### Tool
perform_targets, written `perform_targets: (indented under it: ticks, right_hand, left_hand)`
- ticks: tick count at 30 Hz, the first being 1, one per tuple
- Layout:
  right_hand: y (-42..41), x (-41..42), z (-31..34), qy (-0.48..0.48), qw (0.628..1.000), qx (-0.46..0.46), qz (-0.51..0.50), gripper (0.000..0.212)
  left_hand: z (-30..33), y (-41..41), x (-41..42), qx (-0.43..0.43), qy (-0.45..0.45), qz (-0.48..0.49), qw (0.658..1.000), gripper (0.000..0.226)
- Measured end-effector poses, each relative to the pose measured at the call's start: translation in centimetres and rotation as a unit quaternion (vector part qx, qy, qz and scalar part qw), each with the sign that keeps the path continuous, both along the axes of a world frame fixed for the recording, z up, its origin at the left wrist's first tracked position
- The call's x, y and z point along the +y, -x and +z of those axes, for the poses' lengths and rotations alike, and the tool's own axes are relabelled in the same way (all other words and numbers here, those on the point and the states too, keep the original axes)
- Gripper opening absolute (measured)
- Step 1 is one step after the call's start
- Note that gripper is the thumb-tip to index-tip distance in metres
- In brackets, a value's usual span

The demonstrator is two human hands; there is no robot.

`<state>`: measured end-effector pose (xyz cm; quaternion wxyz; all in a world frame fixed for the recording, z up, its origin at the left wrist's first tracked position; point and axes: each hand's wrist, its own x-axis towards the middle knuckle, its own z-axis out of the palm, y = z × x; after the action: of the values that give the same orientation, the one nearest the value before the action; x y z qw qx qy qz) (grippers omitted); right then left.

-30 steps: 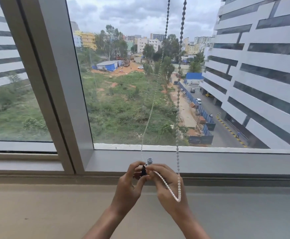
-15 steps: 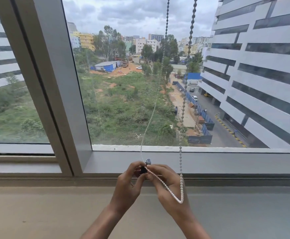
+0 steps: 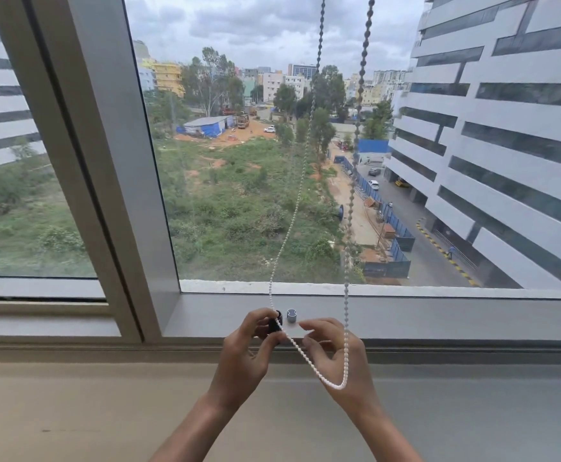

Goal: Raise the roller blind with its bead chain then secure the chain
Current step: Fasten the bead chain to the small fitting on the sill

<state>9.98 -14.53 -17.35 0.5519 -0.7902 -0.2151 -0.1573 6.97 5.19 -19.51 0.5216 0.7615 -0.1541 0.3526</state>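
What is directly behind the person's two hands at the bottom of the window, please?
Behind the left hand and right hand is the grey lower window frame, with a small grey chain holder fixed on it. The left fingers cover a small black piece, so its shape and mounting cannot be made out.

A single head-worn, wide-angle view is looking forward and slightly down, straight out through a window frame [image 3: 112, 181] — its uprights are bowing outward toward the picture's edges. It is sitting close to the sill [image 3: 439, 411], which is filling the lower part of the picture, while both forearms are reaching in from the bottom edge to the left hand [image 3: 244, 356] and right hand [image 3: 337, 361] at centre. The bead chain [image 3: 350, 208] is running off the top edge — no second view is sharing the scene.
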Motion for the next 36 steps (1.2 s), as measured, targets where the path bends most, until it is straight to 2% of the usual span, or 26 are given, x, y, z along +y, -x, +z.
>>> perform_targets:
  ticks: [7, 18, 24, 26, 31, 36]
  right_hand:
    - [-4.5, 1.7, -2.4, 0.146, 0.987, 0.049, -0.047, 0.027]
    - [-8.8, 5.7, -2.1, 0.247, 0.964, 0.089, -0.038, 0.041]
    - [-10.2, 6.3, -2.6, 0.295, 0.949, 0.097, -0.043, 0.028]
    - [-10.6, 6.4, -2.7, 0.302, 0.948, 0.095, -0.047, 0.023]
    - [-11.0, 6.5, -2.6, 0.298, 0.95, 0.079, -0.041, 0.026]
    - [-10.6, 6.4, -1.0, 0.179, 0.98, 0.086, -0.028, 0.016]
  left_hand:
    - [-0.5, -0.3, 1.4, 0.008, 0.008, 0.003, 1.0, 0.035]
    - [-0.9, -1.3, 3.1, 0.015, 0.015, 0.007, 1.0, 0.032]
    - [-0.8, -1.8, 3.8, 0.007, 0.024, 0.006, 1.0, 0.029]
    - [-0.6, -1.9, 3.9, 0.006, 0.026, 0.003, 1.0, 0.029]
    - [-0.2, -2.2, 4.2, 0.009, 0.027, 0.004, 1.0, 0.036]
    - [0.4, -2.5, 4.0, 0.005, 0.036, 0.001, 0.999, 0.036]
